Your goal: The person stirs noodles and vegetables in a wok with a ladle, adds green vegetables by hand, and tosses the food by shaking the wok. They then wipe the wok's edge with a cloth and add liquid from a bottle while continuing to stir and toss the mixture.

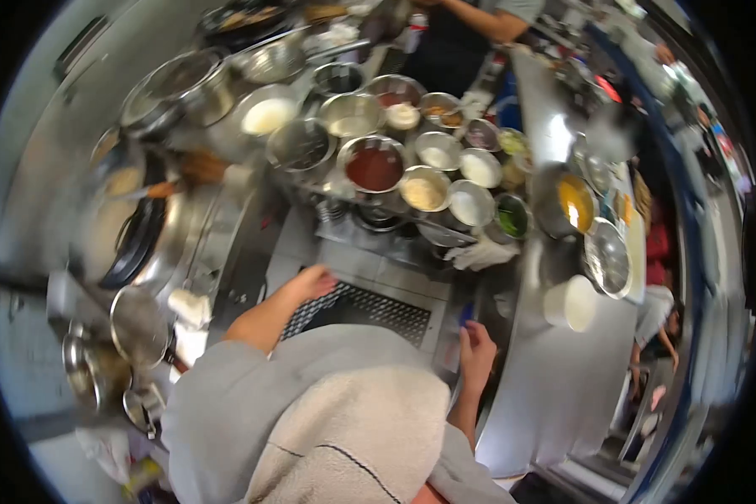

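My left hand [314, 284] is held over the floor in front of my body, its fingers loosely bent and a little blurred, with nothing visible in it. Beyond it stands a bowl of red sauce [375, 169] among several metal bowls. My right hand [477, 346] hangs beside the steel counter [554, 378], thumb and fingers apart, also holding nothing that I can see. Nearest to it on the counter is a white tub [571, 303]. Neither hand touches a bowl.
Pots and a pan [138, 326] crowd the left side. A black perforated mat [370, 312] lies on the floor. Bowls of yellow liquid [574, 204] and green food [511, 216] stand to the right. Another person's arm [484, 20] reaches in at the top.
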{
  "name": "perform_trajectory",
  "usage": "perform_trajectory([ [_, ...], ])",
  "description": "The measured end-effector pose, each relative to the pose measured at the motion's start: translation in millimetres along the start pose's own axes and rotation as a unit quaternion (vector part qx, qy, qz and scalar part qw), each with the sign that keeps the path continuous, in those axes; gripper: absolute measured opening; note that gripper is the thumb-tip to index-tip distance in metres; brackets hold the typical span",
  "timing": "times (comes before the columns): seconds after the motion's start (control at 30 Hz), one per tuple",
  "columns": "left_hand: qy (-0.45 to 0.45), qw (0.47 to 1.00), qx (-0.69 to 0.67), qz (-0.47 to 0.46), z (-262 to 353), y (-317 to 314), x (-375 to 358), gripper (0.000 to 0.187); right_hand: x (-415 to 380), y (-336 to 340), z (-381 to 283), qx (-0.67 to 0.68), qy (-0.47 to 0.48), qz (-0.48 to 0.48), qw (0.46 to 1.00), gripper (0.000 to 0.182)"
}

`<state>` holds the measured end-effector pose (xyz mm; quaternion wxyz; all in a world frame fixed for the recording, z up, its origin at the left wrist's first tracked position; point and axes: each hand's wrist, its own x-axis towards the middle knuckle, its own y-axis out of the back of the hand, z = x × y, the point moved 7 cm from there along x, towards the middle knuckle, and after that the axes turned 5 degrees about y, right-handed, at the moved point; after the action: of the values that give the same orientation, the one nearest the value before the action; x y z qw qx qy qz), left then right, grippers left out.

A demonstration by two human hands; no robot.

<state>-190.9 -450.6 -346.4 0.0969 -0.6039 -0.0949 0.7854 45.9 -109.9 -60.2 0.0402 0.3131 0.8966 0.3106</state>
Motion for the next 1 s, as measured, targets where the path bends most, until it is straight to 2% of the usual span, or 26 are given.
perform_trajectory([
  [0.03, 0.025, 0.974, -0.098, -0.204, 8.3, -31.4, 10.9, 0.01, 14.9, -29.3, -17.3, 0.016, 0.033, -0.051, 0.998, 0.02],
  [0.07, 0.021, 0.957, -0.187, -0.219, 20.4, -73.7, -25.3, 0.009, 25.4, -60.1, -35.8, 0.033, 0.061, -0.103, 0.992, 0.019],
  [0.1, 0.013, 0.952, -0.179, -0.249, 27.5, -98.9, -9.5, 0.01, 36.5, -83.0, -78.5, 0.054, 0.177, -0.129, 0.974, 0.019],
  [0.13, 0.025, 0.96, -0.163, -0.227, 37.9, -130.9, -28.4, 0.012, 46.2, -102.4, -121.5, 0.077, 0.288, -0.144, 0.944, 0.019],
  [0.17, 0.008, 0.948, -0.15, -0.279, 48.2, -161.6, -42.1, 0.012, 50.4, -125.1, -153.7, 0.085, 0.381, -0.184, 0.902, 0.023],
  [0.2, 0.014, 0.962, -0.102, -0.252, 56.5, -188.1, -61.9, 0.012, 48.8, -138.8, -179.8, 0.087, 0.476, -0.215, 0.849, 0.028],
  [0.27, -0.043, 0.947, -0.058, -0.312, 73.5, -237.7, -93.6, 0.014, 47.4, -164.7, -213.8, 0.094, 0.537, -0.278, 0.791, 0.035],
  [0.33, -0.095, 0.902, -0.044, -0.419, 91.4, -270.2, -121.6, 0.016, 55.9, -188.4, -222.0, 0.033, 0.57, -0.293, 0.767, 0.037],
  [0.37, -0.083, 0.906, -0.1, -0.403, 98.4, -269.2, -133.1, 0.017, 63.5, -198.3, -211.5, 0.053, 0.582, -0.289, 0.758, 0.037],
  [0.4, -0.109, 0.896, -0.103, -0.418, 108.2, -262.4, -116.1, 0.016, 72.2, -205.8, -199.0, 0.074, 0.597, -0.291, 0.744, 0.038],
  [0.43, -0.135, 0.908, -0.137, -0.371, 116.1, -247.3, -82.3, 0.016, 78.5, -213.9, -194.0, 0.048, 0.602, -0.287, 0.743, 0.037],
  [0.47, -0.274, 0.895, -0.137, -0.323, 107.5, -225.3, -52.2, 0.016, 82.4, -217.6, -188.7, 0.027, 0.602, -0.284, 0.746, 0.036],
  [0.53, -0.529, 0.829, -0.116, -0.138, 82.0, -174.8, -7.8, 0.017, 94.4, -222.5, -184.3, 0.029, 0.58, -0.292, 0.76, 0.035],
  [0.6, -0.399, 0.915, 0.045, -0.024, 61.8, -141.2, -84.6, 0.017, 114.5, -251.2, -141.8, 0.03, 0.375, -0.451, 0.809, 0.036],
  [0.63, -0.329, 0.935, 0.133, -0.017, 44.5, -126.9, -122.1, 0.016, 120.1, -267.1, -114.4, 0.025, 0.255, -0.524, 0.812, 0.037],
  [0.67, -0.341, 0.932, 0.12, 0.008, 38.6, -99.0, -129.9, 0.016, 121.2, -275.7, -103.7, -0.038, 0.32, -0.507, 0.799, 0.038],
  [0.73, -0.347, 0.932, 0.086, 0.051, 2.2, -58.7, -140.6, 0.017, 111.3, -286.1, -101.7, 0.018, 0.334, -0.534, 0.777, 0.039],
  [0.8, -0.404, 0.907, -0.009, 0.12, -8.8, -23.1, -172.9, 0.017, 96.0, -317.2, -109.7, 0.024, 0.33, -0.593, 0.734, 0.039],
  [0.87, -0.455, 0.871, -0.096, 0.16, -9.2, 0.0, -218.3, 0.021, 76.9, -328.5, -171.3, 0.086, 0.317, -0.641, 0.694, 0.04],
  [0.93, -0.451, 0.856, -0.117, 0.221, -6.4, 21.3, -261.3, 0.027, 62.4, -340.8, -246.4, 0.08, 0.41, -0.621, 0.663, 0.042],
  [1.0, -0.458, 0.831, -0.135, 0.286, -10.9, 41.7, -287.1, 0.035, 45.4, -346.4, -333.9, 0.128, 0.487, -0.599, 0.623, 0.042],
])
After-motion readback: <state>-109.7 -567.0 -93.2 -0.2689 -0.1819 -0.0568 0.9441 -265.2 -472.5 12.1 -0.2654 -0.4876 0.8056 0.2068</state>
